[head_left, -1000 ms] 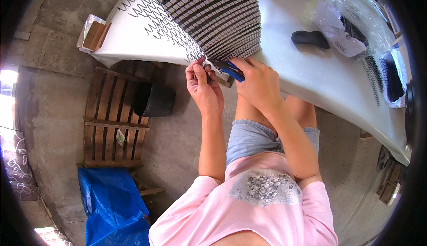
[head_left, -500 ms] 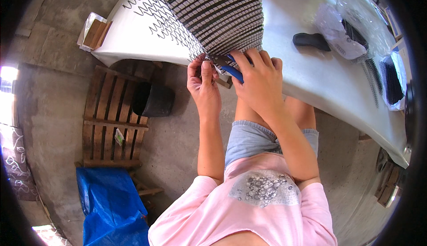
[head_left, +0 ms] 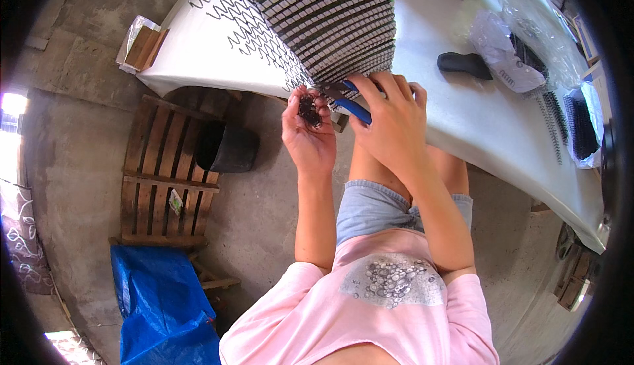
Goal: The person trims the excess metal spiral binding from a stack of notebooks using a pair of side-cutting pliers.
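Note:
A fanned stack of coil-bound books point(head_left: 330, 21) lies on the white-covered table point(head_left: 456, 117), dark binding coils running along it. Long loose coil ends point(head_left: 254, 31) stick out from its left side over the table. At the stack's near corner, my left hand point(head_left: 310, 144) is turned palm up, fingers curled around a small clump of dark coil clippings point(head_left: 309, 111). Blue-handled cutting pliers point(head_left: 356, 110) are gripped in my right hand point(head_left: 394, 117). Their dark jaws point left at the lowest coils, close to my left fingertips; whether they touch a coil is hard to see.
On the table's right lie a black rounded object point(head_left: 464, 66), clear plastic bags point(head_left: 508, 48), loose black coils point(head_left: 553, 124) and a bag of coils point(head_left: 582, 127). Below left, a black bin point(head_left: 236, 148) stands by a wooden pallet point(head_left: 165, 167) and blue tarp point(head_left: 162, 299).
My left hand has rolled its palm upward, bringing the coil clippings into view. The pliers and my right hand have shifted slightly right and remain near the same corner.

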A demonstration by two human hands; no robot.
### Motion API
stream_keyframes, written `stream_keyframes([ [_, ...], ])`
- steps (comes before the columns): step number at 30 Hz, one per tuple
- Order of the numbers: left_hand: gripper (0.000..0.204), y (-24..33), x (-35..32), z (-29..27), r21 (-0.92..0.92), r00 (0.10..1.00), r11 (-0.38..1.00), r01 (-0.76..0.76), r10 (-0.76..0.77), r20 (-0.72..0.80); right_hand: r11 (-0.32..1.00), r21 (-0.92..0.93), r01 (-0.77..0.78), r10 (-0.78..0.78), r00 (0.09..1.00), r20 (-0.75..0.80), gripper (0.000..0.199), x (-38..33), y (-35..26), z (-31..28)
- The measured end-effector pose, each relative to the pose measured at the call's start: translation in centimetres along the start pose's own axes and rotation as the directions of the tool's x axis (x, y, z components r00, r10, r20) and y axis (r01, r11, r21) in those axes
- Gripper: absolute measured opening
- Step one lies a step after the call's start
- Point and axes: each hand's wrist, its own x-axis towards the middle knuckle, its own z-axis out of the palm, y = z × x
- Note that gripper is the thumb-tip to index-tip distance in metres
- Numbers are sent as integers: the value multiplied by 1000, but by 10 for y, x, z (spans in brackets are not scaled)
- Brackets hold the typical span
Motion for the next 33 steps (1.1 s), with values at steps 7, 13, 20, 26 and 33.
stream_keyframes([
  [7,23,7,2,10,118,997,990,-71,66,47,997,-61,51,-56,996,-73,42,3,0,2],
  [13,18,-1,7,5,228,975,952,-205,179,130,988,-147,41,-44,999,-12,34,5,-8,-1],
  [20,15,-4,9,2,270,959,920,-283,264,104,1000,-6,28,-29,999,-40,32,3,5,12],
  [26,19,3,6,6,310,952,900,-305,283,116,980,51,193,-184,971,-151,42,9,18,1],
  [33,26,5,8,4,418,936,839,-349,286,206,702,712,19,84,990,-109,30,30,0,11],
])
